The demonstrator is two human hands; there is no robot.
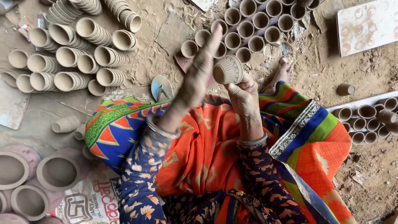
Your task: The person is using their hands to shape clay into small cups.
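Right hand (243, 97) grips clay cup (227, 69) from below — base up, tilted. Left hand (200, 68) flat, fingers extended, just beside cup's left wall — contact uncertain.

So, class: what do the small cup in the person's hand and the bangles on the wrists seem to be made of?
Cup: looks like unfired clay, matt pale brown, dusty, with pressed ridges on its side, like the stacked cups nearby. The right hand holds it; the left hand is beside it.
Bangles: probably metal, silvery with a dull shine.
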